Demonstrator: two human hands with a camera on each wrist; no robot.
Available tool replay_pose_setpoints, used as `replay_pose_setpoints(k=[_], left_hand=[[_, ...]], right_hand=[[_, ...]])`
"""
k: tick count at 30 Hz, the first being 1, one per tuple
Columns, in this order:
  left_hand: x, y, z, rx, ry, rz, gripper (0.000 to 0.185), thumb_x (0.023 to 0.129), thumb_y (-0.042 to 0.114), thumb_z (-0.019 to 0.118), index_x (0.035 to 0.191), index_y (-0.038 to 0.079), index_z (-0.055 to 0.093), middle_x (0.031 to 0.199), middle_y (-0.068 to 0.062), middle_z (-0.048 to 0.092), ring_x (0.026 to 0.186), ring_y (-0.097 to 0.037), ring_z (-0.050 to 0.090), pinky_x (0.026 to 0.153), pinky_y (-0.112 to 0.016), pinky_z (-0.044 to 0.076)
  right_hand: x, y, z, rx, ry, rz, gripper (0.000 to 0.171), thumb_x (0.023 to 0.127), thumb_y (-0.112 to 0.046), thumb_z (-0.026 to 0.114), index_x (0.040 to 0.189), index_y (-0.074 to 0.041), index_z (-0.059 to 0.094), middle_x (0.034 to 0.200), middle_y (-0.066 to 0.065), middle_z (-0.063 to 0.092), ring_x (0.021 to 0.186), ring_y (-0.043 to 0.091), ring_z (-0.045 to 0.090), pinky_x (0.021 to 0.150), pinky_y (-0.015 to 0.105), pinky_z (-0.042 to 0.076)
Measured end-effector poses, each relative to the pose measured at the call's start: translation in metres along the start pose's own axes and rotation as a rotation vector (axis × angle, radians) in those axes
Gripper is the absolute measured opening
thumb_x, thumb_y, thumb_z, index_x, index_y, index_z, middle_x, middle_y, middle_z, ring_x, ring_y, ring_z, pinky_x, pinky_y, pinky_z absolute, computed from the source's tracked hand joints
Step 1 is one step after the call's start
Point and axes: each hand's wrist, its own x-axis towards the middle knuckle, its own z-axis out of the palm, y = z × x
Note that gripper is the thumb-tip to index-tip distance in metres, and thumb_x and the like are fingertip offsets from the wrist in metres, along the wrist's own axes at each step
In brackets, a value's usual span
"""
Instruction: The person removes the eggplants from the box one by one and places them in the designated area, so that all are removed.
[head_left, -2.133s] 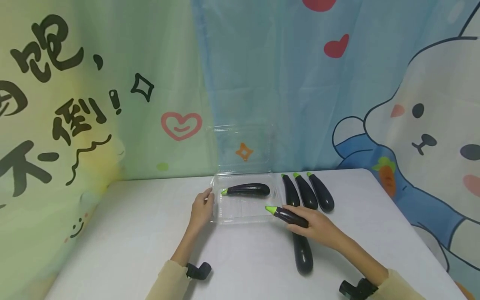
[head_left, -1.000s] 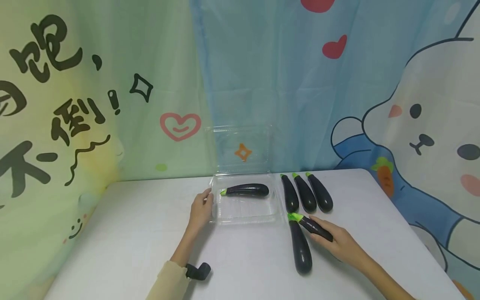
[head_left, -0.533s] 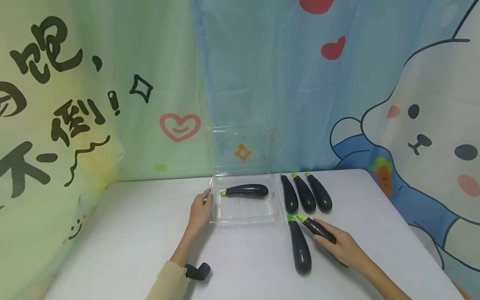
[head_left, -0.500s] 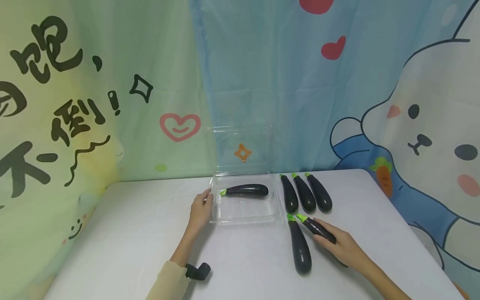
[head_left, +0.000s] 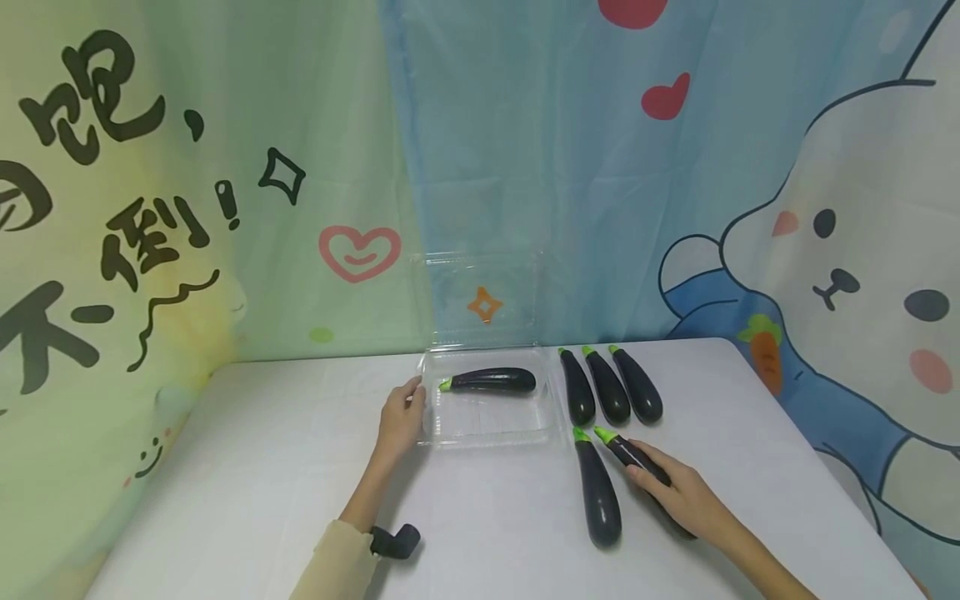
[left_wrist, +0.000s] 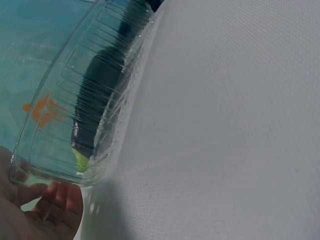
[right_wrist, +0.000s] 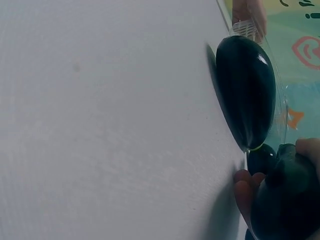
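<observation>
A clear plastic clamshell container (head_left: 491, 435) stands at the table's back edge, its lid (head_left: 480, 260) raised. Inside lies one eggplant (head_left: 495, 380), its green stem end pointing left. My left hand (head_left: 399, 421) grips the container's left rim; the left wrist view shows the fingers (left_wrist: 60, 200) at its corner. My right hand (head_left: 678, 492) holds an eggplant (head_left: 637, 458) by its body, palm partly covering it, with the green tip toward the back left. Just left of it, another eggplant (head_left: 597, 496) lies on the table.
Three more eggplants, a left one (head_left: 577, 390), a middle one (head_left: 609, 387) and a right one (head_left: 637, 387), lie side by side right of the container. The white table (head_left: 262, 483) ends at a printed curtain (head_left: 480, 167) behind.
My right hand has moved right and toward the front with its eggplant, away from the container's right side, and is now nearly still. The left hand has stayed on the rim.
</observation>
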Motion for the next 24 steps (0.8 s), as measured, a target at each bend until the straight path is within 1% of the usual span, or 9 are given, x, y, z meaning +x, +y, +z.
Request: replay_pose_setpoints(k=[8,10,12,15,16,18,21,22,24], left_hand=[[0.0007,-0.0024,0.0004,0.003,-0.003,-0.010,0.048,0.103,0.030,0.039,0.141,0.002,0.048,0.122,-0.020,0.058,0.113,-0.033,0.062,0.091,-0.043,0.056],[0.0009,-0.0030,0.0005,-0.001,-0.005,-0.011,0.048,0.103,0.031,0.040,0.141,0.002,0.048,0.123,-0.020,0.058,0.113,-0.033,0.062,0.091,-0.043,0.056],[0.0013,-0.0033,0.0006,-0.002,-0.004,-0.011,0.048,0.103,0.031,0.040,0.141,0.002,0.048,0.123,-0.020,0.058,0.113,-0.033,0.062,0.091,-0.044,0.055],[0.0016,-0.0031,0.0010,-0.004,-0.002,-0.016,0.049,0.102,0.032,0.040,0.141,0.003,0.048,0.123,-0.019,0.058,0.114,-0.033,0.062,0.092,-0.044,0.055],[0.0017,-0.0032,0.0012,-0.002,-0.001,-0.014,0.049,0.102,0.031,0.039,0.141,0.003,0.048,0.124,-0.020,0.058,0.114,-0.033,0.062,0.092,-0.044,0.055],[0.0021,-0.0034,0.0018,0.001,-0.003,-0.020,0.049,0.102,0.032,0.039,0.141,0.003,0.047,0.124,-0.019,0.058,0.114,-0.033,0.061,0.092,-0.043,0.055],[0.0022,-0.0042,0.0027,-0.005,-0.002,-0.019,0.049,0.102,0.031,0.039,0.141,0.002,0.048,0.123,-0.019,0.058,0.114,-0.033,0.061,0.091,-0.043,0.055],[0.0023,-0.0045,0.0030,-0.006,0.000,-0.020,0.049,0.102,0.031,0.040,0.141,0.003,0.048,0.123,-0.019,0.058,0.114,-0.033,0.061,0.091,-0.043,0.056],[0.0022,-0.0046,0.0030,-0.013,0.005,-0.019,0.048,0.102,0.031,0.040,0.141,0.003,0.048,0.123,-0.019,0.058,0.114,-0.033,0.061,0.091,-0.043,0.055]], right_hand=[[0.0002,-0.0014,-0.0009,-0.021,-0.047,0.082,0.067,0.100,-0.050,0.044,0.145,0.000,0.041,0.144,0.029,0.044,0.133,0.051,0.041,0.105,0.064,0.038],[0.0004,-0.0011,-0.0014,-0.036,-0.038,0.094,0.067,0.099,-0.051,0.044,0.145,-0.001,0.042,0.141,0.029,0.048,0.128,0.050,0.047,0.102,0.063,0.042],[0.0009,-0.0009,-0.0022,-0.052,-0.024,0.106,0.067,0.099,-0.050,0.046,0.144,-0.001,0.043,0.136,0.028,0.053,0.119,0.046,0.055,0.096,0.061,0.046],[0.0024,-0.0004,-0.0035,-0.070,-0.014,0.131,0.069,0.099,-0.050,0.046,0.143,0.002,0.043,0.129,0.028,0.056,0.112,0.041,0.058,0.091,0.058,0.049],[0.0027,-0.0003,-0.0039,-0.071,-0.021,0.147,0.070,0.099,-0.051,0.044,0.144,0.002,0.041,0.131,0.030,0.054,0.114,0.044,0.056,0.092,0.059,0.049],[0.0031,-0.0001,-0.0042,-0.067,-0.041,0.171,0.073,0.100,-0.052,0.042,0.145,0.005,0.037,0.137,0.034,0.047,0.123,0.051,0.049,0.098,0.063,0.044],[0.0020,0.0002,-0.0036,-0.041,-0.051,0.185,0.074,0.100,-0.052,0.039,0.147,0.004,0.033,0.145,0.036,0.038,0.133,0.054,0.037,0.103,0.067,0.038],[0.0017,0.0004,-0.0031,-0.031,-0.045,0.183,0.073,0.100,-0.052,0.039,0.148,0.003,0.033,0.146,0.036,0.036,0.134,0.055,0.035,0.104,0.067,0.037],[0.0018,0.0007,-0.0021,-0.018,-0.026,0.168,0.070,0.100,-0.051,0.040,0.147,0.001,0.035,0.146,0.035,0.038,0.133,0.054,0.037,0.102,0.067,0.039]])
